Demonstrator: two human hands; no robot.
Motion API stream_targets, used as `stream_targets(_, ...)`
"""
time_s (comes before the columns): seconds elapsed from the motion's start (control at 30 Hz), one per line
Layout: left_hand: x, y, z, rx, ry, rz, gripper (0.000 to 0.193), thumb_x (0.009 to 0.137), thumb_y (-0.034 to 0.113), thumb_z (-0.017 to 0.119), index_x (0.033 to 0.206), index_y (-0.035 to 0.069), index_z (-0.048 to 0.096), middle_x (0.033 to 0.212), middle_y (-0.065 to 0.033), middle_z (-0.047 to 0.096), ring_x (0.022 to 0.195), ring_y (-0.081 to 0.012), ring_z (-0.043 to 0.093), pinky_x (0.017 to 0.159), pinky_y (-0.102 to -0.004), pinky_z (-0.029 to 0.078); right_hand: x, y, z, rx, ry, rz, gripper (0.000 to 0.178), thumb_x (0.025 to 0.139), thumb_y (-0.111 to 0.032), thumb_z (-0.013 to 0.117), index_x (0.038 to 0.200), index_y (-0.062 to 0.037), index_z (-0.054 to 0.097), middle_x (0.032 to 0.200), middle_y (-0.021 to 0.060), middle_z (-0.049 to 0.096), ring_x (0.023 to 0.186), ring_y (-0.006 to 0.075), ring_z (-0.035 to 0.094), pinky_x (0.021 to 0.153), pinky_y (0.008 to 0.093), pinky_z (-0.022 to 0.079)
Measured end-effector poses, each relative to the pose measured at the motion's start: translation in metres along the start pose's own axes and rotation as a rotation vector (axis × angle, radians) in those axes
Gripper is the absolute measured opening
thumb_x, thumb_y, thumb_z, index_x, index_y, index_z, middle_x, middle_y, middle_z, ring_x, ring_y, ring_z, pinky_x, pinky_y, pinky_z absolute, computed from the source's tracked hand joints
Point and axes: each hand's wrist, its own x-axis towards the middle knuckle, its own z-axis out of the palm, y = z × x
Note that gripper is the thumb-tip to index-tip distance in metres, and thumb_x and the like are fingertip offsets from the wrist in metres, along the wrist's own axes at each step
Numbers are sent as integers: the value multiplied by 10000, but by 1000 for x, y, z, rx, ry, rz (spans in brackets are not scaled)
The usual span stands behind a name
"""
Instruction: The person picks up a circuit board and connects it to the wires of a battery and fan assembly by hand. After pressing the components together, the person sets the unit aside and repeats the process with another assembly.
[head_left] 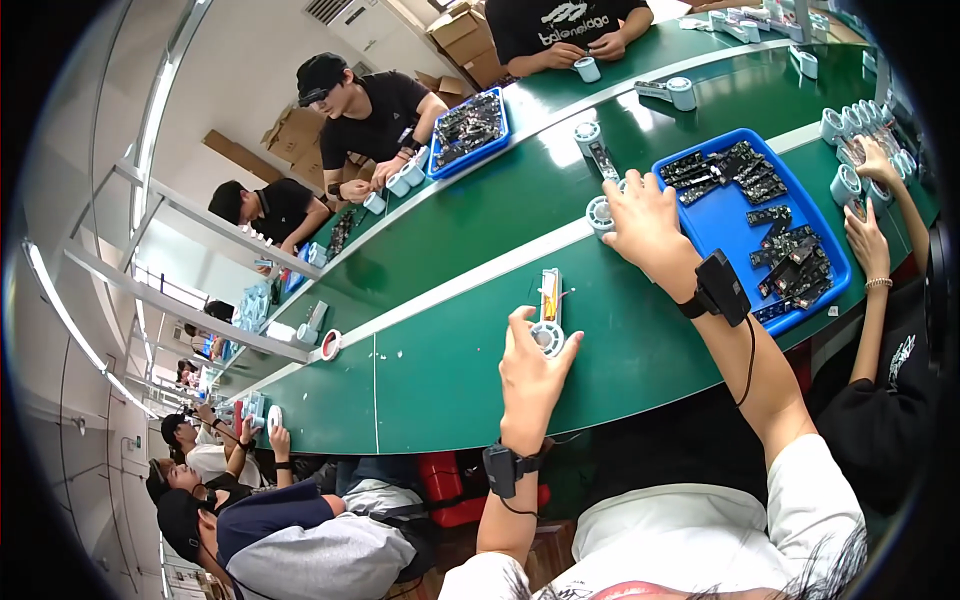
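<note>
One green workbench runs across the view, with one green belt beyond its pale edge strip. Three people show clearly on the far side; others, partly hidden, fill the left, where metal frame bars stand in front of some of them. Two blue trays of boards are plain to see: the near tray just beside the right forearm, and the far tray across the belt.

The left hand is on the bench, thumb and forefinger spread narrowly on either side of the round end of one white device, which lies with its handle pointing away; whether they press it I cannot tell. The right hand reaches over the belt's edge, fingers bent, covering part of a second device; its grip cannot be told. A third device lies just past those fingers. A neighbour's two hands partly block a cluster of pale blue housings at right. One tape roll sits farther left. The black circuit boards overlap too much to count.
</note>
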Motion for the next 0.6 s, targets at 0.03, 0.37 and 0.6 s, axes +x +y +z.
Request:
stream_targets(0.03,0,3,1,-14,-23,-5,634,881,363,897,1288,-24,604,1124,-208,677,973,-349,722,851,-451,593,4,1,2,-10,-50,55,779,785,-327,931,1438,-139,550,1255,134,617,1224,339,617,977,467,515)
stream_targets(0.37,3,11,15,-62,-110,44,686,931,365,855,1426,-39,605,1212,-223,679,1011,-378,753,852,-463,624,-15,9,13,30,-118,141,1157,760,-273,906,1680,-171,213,1288,302,584,967,447,746,864,524,604)
stream_targets(0.6,5,16,15,-73,-31,22,734,895,392,896,1416,-47,623,1197,-210,677,1011,-388,745,853,-456,620,-18,-36,20,295,-170,120,1080,773,-337,880,1628,-125,256,1253,331,586,927,484,751,832,558,621)
